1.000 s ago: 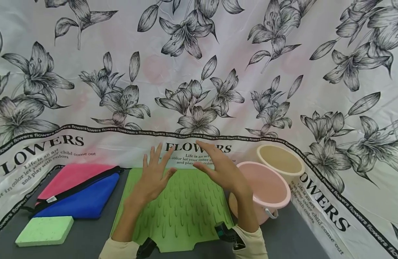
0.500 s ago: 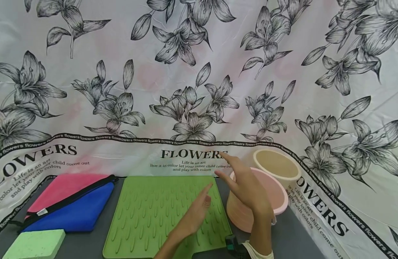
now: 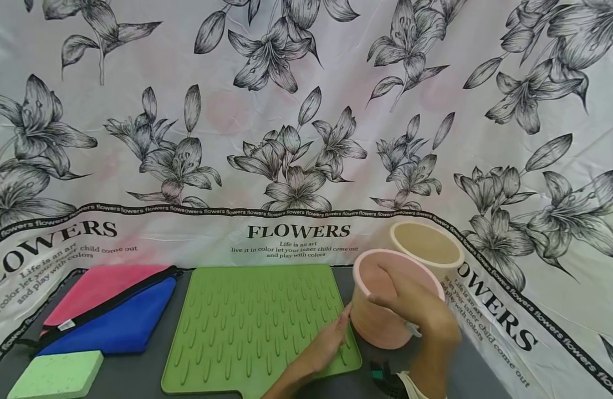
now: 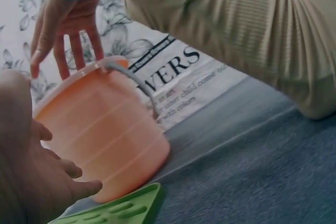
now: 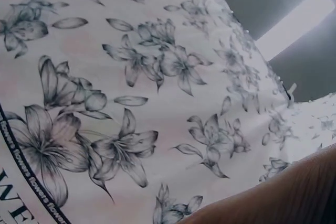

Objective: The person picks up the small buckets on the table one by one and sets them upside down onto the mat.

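A pink bucket [image 3: 378, 324] with a grey handle [image 4: 137, 83] stands at the right of the green ridged mat [image 3: 256, 321]. My left hand [image 3: 328, 343] is beside the bucket's near left wall, its fingertips close to that side. In the left wrist view, this left hand [image 4: 31, 171] has its fingers loosely spread. Over the bucket's mouth is my right hand [image 3: 416, 302], fingers reaching down past the rim. The left wrist view shows the right hand [image 4: 71, 22] from below, its fingers straight and apart. Only a strip of skin appears in the right wrist view.
Behind the pink bucket is a cream bucket [image 3: 428, 249]. A pink and blue zip pouch [image 3: 117, 316] lies left of the mat, with a light green sponge block [image 3: 57, 374] in front of it. A flowered cloth [image 3: 296, 238] hangs behind the dark table.
Both hands have moved right and lower, from above the mat to the pink bucket. The right hand now reaches over the rim; the left is at its side. The head view has shifted slightly.
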Action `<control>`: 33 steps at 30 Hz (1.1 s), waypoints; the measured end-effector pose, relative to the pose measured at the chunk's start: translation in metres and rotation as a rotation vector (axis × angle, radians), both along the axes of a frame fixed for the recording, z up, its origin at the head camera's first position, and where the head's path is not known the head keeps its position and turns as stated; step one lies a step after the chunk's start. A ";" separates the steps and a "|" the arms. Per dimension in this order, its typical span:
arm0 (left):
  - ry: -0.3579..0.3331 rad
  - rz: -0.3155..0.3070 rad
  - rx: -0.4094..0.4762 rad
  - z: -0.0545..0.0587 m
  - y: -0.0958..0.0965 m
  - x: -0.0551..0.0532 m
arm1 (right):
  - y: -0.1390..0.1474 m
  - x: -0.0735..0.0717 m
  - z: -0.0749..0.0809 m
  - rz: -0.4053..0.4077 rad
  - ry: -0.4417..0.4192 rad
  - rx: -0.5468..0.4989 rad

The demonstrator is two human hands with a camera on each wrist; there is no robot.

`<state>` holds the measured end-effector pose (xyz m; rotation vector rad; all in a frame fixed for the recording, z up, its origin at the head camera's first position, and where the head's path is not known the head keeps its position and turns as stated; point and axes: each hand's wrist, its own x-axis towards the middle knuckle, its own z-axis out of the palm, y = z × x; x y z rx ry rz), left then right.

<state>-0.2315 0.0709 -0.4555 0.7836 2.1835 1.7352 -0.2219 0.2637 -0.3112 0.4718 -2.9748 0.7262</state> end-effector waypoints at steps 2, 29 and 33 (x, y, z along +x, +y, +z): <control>-0.028 -0.017 0.015 -0.002 0.003 0.001 | 0.004 0.001 0.000 -0.037 -0.039 0.006; -0.103 -0.136 0.094 -0.002 0.021 0.020 | 0.014 -0.012 -0.007 -0.101 -0.141 0.134; -0.093 -0.138 0.095 0.000 0.021 0.022 | 0.013 -0.011 -0.008 -0.097 -0.145 0.149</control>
